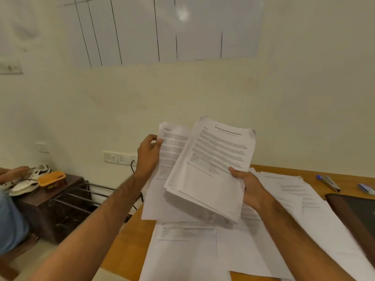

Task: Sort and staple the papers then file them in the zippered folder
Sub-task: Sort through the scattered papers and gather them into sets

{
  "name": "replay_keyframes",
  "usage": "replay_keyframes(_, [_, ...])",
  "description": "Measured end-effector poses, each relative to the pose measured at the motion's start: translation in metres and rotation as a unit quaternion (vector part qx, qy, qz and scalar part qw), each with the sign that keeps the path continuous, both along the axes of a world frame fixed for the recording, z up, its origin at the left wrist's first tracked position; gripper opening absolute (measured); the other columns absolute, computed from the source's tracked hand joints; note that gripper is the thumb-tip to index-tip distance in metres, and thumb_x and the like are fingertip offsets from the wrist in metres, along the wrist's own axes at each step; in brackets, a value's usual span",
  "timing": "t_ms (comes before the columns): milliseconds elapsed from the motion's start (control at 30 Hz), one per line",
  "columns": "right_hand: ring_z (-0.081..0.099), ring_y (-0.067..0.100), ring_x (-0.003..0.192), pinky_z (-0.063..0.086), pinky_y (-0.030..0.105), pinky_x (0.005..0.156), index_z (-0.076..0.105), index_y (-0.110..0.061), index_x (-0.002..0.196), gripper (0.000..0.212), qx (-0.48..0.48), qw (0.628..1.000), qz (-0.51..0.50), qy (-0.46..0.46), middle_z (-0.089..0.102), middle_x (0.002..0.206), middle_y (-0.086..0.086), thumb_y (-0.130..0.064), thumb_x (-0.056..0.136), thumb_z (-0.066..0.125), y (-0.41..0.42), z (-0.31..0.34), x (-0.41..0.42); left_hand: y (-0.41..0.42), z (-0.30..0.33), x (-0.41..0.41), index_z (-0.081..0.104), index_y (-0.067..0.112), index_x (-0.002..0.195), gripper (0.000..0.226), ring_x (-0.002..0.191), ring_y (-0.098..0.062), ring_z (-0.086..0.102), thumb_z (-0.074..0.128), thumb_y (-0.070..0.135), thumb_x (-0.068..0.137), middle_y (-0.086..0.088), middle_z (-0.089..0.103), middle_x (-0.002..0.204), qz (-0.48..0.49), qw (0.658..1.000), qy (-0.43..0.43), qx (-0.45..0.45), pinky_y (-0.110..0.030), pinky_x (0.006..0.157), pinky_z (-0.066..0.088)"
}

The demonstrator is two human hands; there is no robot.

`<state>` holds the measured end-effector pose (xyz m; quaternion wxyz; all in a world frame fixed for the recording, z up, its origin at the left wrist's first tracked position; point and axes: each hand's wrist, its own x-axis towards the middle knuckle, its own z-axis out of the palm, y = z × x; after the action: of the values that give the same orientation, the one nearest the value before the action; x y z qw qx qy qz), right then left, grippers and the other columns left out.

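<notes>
A pale cream wall (203, 88) is seen behind the wooden table (129, 240), with a glossy white board (162, 27) mounted high on it and a white socket plate (116, 158) set low, while a dark wooden cabinet (50, 201) is placed at the left.

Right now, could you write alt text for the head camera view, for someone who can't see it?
A person's right hand holds a thick stack of printed papers above a wooden desk, while the left hand pinches a single sheet beside it. More loose sheets cover the desk, with a stapler and dark zippered folder at the right.
</notes>
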<state>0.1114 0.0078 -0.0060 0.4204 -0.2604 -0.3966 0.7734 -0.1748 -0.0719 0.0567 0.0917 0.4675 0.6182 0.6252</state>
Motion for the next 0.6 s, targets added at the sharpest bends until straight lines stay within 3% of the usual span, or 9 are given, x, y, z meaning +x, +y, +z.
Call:
replay_keyframes(133, [0.062,0.035,0.123,0.053,0.046,0.099,0.065,-0.010,0.132,0.036,-0.013,0.999,0.030,-0.007,0.069,0.128,0.015,-0.009,0.097,0.060,-0.008,0.027,-0.023,0.003,0.035,0.003,0.063,0.016,0.094,0.011,0.089,-0.025,0.074,0.055,0.021,0.101,-0.007,0.076,0.099,-0.051,0.991,-0.121,0.022,-0.043,0.080,0.060])
replay_keyframes(300, [0.067,0.035,0.115,0.054,0.048,0.096,0.067,-0.010,0.126,0.030,0.004,0.998,0.028,-0.060,0.073,0.121,0.014,-0.006,0.098,0.060,-0.009,0.052,-0.022,0.008,0.036,0.022,0.064,0.006,0.107,0.016,0.087,-0.025,0.071,0.054,0.017,0.100,-0.014,0.071,0.111,-0.053,0.980,-0.190,-0.013,-0.042,0.081,0.060])
replay_keyframes(433, [0.067,0.036,0.114,0.052,0.051,0.101,0.064,-0.007,0.131,0.033,0.050,0.990,-0.042,-0.128,0.071,0.124,0.014,-0.008,0.098,0.060,0.004,0.063,-0.009,0.016,0.035,0.041,0.063,0.009,0.105,0.021,0.094,-0.029,0.068,0.052,0.027,0.102,-0.017,0.069,0.113,-0.080,0.977,-0.199,-0.008,-0.051,0.089,0.057])
replay_keyframes(533, [0.068,0.031,0.112,0.051,0.049,0.104,0.061,-0.008,0.137,0.038,0.132,0.970,-0.129,-0.160,0.068,0.130,0.012,-0.010,0.099,0.061,0.015,0.072,0.008,0.020,0.040,0.064,0.056,0.008,0.124,0.038,0.093,-0.019,0.072,0.062,0.034,0.097,-0.007,0.070,0.116,-0.169,0.974,-0.152,-0.019,-0.037,0.076,0.061])
replay_keyframes(600, [0.068,0.025,0.111,0.053,0.044,0.103,0.057,-0.011,0.141,0.041,0.187,0.950,-0.175,-0.180,0.068,0.131,0.007,-0.012,0.100,0.061,0.017,0.077,0.019,0.023,0.040,0.076,0.051,0.008,0.131,0.048,0.098,-0.015,0.072,0.073,0.020,0.090,-0.003,0.068,0.121,-0.221,0.971,-0.095,-0.018,-0.034,0.079,0.061])
